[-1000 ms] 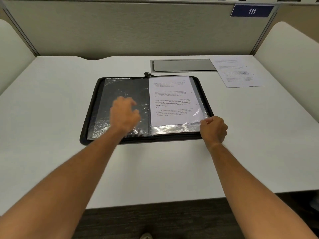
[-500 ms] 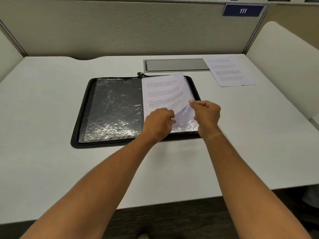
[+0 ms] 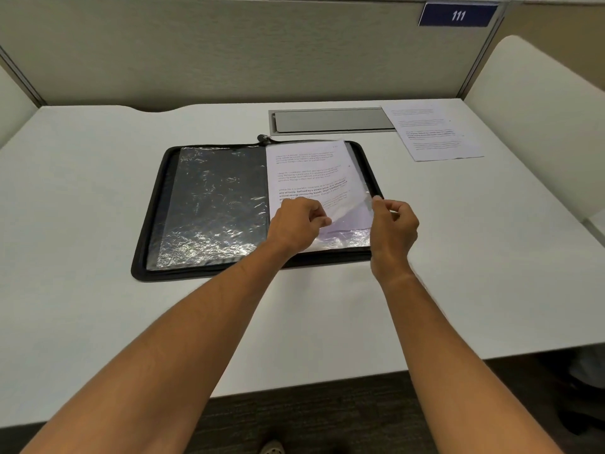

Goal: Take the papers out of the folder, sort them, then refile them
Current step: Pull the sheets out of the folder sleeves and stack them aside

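A black zip folder [image 3: 154, 224] lies open on the white desk. Its left page is a clear plastic sleeve [image 3: 216, 204] with nothing in it. The right page holds a printed sheet [image 3: 311, 172] inside another clear sleeve. My left hand [image 3: 296, 222] pinches the lower part of that sheet. My right hand [image 3: 394, 224] pinches the sleeve's right edge and lifts it off the paper. A second printed sheet [image 3: 432, 132] lies loose at the desk's back right.
A grey metal cable flap [image 3: 330, 121] is set into the desk behind the folder. Beige cubicle walls close the back and both sides, with a blue sign "111" [image 3: 458, 15] at the top right. The desk's front edge [image 3: 294, 385] runs below my forearms.
My left hand crossed from the empty left sleeve to the printed sheet on the right page. My right hand moved up the sleeve's edge and peeled it up.
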Demonstrator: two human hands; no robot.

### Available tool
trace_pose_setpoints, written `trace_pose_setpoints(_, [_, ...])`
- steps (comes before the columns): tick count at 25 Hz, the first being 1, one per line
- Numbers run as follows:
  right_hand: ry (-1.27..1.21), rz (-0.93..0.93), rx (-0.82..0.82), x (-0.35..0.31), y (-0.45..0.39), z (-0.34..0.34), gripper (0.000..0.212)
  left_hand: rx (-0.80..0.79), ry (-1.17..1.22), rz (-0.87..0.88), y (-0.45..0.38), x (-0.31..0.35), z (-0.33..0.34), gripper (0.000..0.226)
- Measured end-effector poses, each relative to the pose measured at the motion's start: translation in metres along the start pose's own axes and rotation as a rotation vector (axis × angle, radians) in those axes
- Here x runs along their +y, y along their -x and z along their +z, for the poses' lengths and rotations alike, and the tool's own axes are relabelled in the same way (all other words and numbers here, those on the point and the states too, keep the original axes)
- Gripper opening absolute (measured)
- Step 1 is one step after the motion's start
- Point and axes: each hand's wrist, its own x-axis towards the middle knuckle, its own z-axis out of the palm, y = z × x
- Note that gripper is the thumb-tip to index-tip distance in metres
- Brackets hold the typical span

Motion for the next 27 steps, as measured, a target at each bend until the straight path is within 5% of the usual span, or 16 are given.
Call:
trace_pose_setpoints(5, [-0.067,0.144,-0.387,0.010,0.018,0.005,0.010,0.041,-0.099,0.013,-0.001,0.002,0.004,0.011])
trace_pose_setpoints(14, [-0.410,0.666,-0.101,0.025,0.021,0.028,0.027,0.023,-0.122,0.036,-0.003,0.003,0.008,0.013])
trace_pose_setpoints(27, [-0.415,0.707,0.102,0.026,0.009,0.044,0.021,0.012,-0.157,0.068,-0.001,0.005,0.006,0.014])
